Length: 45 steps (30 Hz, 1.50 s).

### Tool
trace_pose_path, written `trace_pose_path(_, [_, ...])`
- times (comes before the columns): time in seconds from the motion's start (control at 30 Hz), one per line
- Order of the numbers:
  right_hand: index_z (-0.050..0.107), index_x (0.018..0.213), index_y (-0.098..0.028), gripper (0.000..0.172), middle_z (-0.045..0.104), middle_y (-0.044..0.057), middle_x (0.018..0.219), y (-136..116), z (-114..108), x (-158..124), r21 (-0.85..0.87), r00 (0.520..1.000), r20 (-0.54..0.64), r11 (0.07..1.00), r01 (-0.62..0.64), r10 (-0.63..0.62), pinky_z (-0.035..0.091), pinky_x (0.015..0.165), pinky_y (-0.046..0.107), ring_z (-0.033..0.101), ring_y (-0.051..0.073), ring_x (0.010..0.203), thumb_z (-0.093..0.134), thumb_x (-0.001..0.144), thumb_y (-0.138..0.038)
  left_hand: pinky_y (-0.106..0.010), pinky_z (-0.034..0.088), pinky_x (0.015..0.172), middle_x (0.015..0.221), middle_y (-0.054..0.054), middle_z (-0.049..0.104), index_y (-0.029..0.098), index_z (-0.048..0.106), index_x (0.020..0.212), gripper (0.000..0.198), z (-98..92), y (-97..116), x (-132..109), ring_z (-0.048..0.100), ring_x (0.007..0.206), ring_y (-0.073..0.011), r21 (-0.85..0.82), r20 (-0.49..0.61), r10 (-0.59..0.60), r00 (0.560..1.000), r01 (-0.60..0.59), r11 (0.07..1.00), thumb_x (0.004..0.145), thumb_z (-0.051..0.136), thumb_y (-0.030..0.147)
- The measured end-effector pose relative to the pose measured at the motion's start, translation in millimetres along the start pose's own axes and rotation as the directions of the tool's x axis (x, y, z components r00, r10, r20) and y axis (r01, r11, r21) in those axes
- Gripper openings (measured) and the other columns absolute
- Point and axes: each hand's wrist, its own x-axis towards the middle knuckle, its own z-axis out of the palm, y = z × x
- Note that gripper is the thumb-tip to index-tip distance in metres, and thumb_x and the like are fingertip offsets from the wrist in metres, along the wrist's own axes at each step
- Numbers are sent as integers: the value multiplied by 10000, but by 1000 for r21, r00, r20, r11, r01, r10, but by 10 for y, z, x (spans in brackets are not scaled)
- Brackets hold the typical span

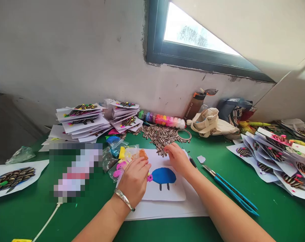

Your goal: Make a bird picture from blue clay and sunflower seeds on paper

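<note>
A white card (pixel 167 193) lies in front of me on the green table (pixel 280 215), bearing a blue clay oval (pixel 163 175) with two dark legs and a pink bit at its left end. My left hand (pixel 134 179), a silver bangle on its wrist, rests on the card's left edge with fingers curled at the pink bit. My right hand (pixel 178 158) reaches to the near edge of a heap of striped sunflower seeds (pixel 160 135), fingers bent down onto the seeds; what they pinch is hidden.
Small bags of coloured clay (pixel 122 158) lie left of the card. Stacks of finished seed cards stand at back left (pixel 91 121) and right (pixel 280 151). A blue utility knife (pixel 230 189), clay pots (pixel 162 119), a bottle (pixel 195 104), a cloth bag (pixel 210 122).
</note>
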Motion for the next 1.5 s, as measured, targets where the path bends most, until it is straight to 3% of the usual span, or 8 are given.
trace_pose_path(0.3, [531,825,-205,198,558,44,793,-28,-287,-404,287,954,-34,917,-277,298,431,678,317,541,183,724,339,873,-211,-449,536,923,1043,-132,718,98,673,1041,339,47,-43,-24,642,1034,-258,-6,34,2,999,-2,1000,830,415,39])
trace_pose_path(0.47, [541,848,-214,149,579,-6,665,-249,-232,-414,654,838,267,550,-520,475,441,616,302,556,156,603,399,850,-260,-459,547,898,1040,-144,721,84,681,1031,342,58,-68,-18,658,1012,-270,-2,75,-17,997,17,1000,846,394,60])
trace_pose_path(0.6, [548,840,-203,121,572,-15,642,-248,-248,-448,778,788,337,319,-541,515,454,632,297,561,147,618,467,838,-293,-423,532,911,1035,-127,727,105,685,1036,328,-13,-6,22,665,998,-246,-99,37,-70,997,73,992,883,395,116])
trace_pose_path(0.73, [555,859,-208,153,566,-1,678,-495,-283,-494,760,862,192,484,-433,470,442,627,286,536,148,651,428,891,-287,-334,538,852,962,-73,745,167,711,982,245,-143,191,99,681,910,-213,-327,106,-302,947,320,889,877,538,304])
trace_pose_path(0.87, [547,843,-210,161,548,26,797,-848,-209,-571,638,983,-50,763,-105,178,440,646,281,523,152,733,399,902,-188,-270,534,696,828,-22,743,203,737,895,276,-204,372,159,673,782,-192,-517,440,-420,794,606,604,844,556,405])
trace_pose_path(1.03, [557,861,-198,202,540,32,796,-909,-156,-605,607,993,-95,794,3,69,446,636,266,520,139,722,377,915,-124,-256,488,691,731,-10,698,187,715,749,260,-238,406,201,616,738,-176,-568,585,-458,669,741,358,792,589,410])
trace_pose_path(1.3, [647,914,-219,188,646,14,803,-769,-281,-568,630,998,59,775,-49,15,454,722,280,578,146,780,506,870,-101,-247,451,618,645,-23,659,166,653,699,314,-279,346,224,556,632,-147,-577,660,-405,633,772,267,795,574,455])
trace_pose_path(1.5, [650,886,-224,143,657,9,823,-690,-301,-575,605,990,125,785,-131,69,452,707,276,589,146,771,534,863,-143,-249,468,630,669,-21,669,178,643,698,385,-255,290,193,603,663,-159,-541,574,-427,698,716,441,868,481,483])
